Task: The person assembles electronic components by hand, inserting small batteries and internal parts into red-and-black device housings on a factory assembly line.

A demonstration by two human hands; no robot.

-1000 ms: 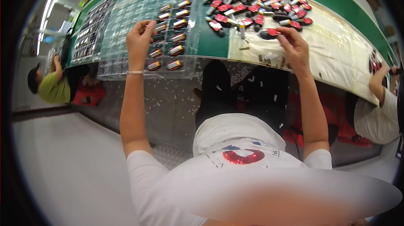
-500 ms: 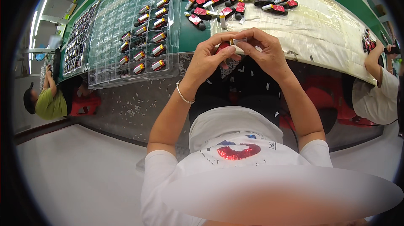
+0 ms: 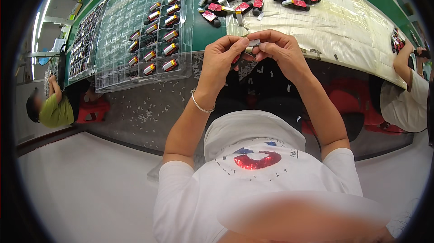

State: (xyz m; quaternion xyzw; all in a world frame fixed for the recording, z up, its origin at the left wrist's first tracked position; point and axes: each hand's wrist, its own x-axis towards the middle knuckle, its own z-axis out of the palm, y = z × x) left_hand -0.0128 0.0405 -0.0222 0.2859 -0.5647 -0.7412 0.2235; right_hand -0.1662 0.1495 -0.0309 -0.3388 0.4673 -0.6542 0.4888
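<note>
Where fingertips [image 3: 242, 44] pinch, a silver piece [image 3: 254, 43] runs left-right.

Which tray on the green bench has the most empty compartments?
The clear tray nearer the left hand: parts sit only toward its right side, while the farther tray looks mostly filled.

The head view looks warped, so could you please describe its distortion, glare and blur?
Head view: the table looks fisheye-bowed inside a dark rim; head view: glints speckle the clear plastic tray; head view: smooth blur covers the bottom, right of centre.
</note>
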